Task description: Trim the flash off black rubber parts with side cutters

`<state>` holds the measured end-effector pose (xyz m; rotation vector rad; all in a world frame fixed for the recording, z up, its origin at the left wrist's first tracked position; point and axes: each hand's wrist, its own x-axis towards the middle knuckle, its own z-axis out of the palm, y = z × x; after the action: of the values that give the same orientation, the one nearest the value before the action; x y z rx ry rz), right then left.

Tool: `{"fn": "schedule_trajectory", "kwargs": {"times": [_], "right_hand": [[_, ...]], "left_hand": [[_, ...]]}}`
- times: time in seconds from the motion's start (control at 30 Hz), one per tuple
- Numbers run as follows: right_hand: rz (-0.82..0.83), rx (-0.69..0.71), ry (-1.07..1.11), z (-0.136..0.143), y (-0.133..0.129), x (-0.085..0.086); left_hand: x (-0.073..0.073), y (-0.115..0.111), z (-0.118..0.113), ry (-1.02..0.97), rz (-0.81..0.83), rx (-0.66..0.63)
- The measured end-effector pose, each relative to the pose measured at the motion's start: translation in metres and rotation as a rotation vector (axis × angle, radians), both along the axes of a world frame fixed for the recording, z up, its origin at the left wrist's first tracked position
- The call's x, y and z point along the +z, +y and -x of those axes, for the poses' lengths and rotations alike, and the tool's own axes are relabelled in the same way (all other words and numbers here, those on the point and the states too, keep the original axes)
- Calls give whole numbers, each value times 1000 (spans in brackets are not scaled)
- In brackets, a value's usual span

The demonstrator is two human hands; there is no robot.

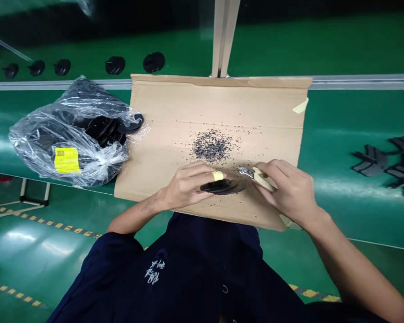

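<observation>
Nearest is the navy shirt (pixel 195 269); just beyond it, the left hand (pixel 188 181), one finger wrapped in yellow tape (pixel 218 176), pinches a thin black disc (pixel 224 188) near the cardboard's close edge. The right hand (pixel 289 190) is curled around pale-handled side cutters (pixel 264 180), their tip just beside the disc; whether the blades are parted I cannot tell. The step in hand looks like trimming the disc's rim, and the next move seems to call for a steady disc and blades set exactly at the cut. Farther on, tiny black scraps (pixel 211 146) lie heaped on the cardboard sheet (pixel 168 101). A clear plastic bag (pixel 54 125) of black parts sits at left; more black discs (pixel 154 62) stand beyond the metal rail (pixel 357 82).
</observation>
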<state>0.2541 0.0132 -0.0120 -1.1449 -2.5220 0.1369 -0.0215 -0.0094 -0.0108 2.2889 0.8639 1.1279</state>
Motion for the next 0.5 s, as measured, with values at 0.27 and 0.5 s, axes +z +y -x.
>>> {"fn": "schedule_trajectory", "kwargs": {"times": [0.27,0.5], "right_hand": [[3,-78,-173,-14,-10,-26],[23,-119,-94,-17,-21,-42]], "left_hand": [[-4,5,2,177,-134,38],[4,12,2,425,-60,100]]}}
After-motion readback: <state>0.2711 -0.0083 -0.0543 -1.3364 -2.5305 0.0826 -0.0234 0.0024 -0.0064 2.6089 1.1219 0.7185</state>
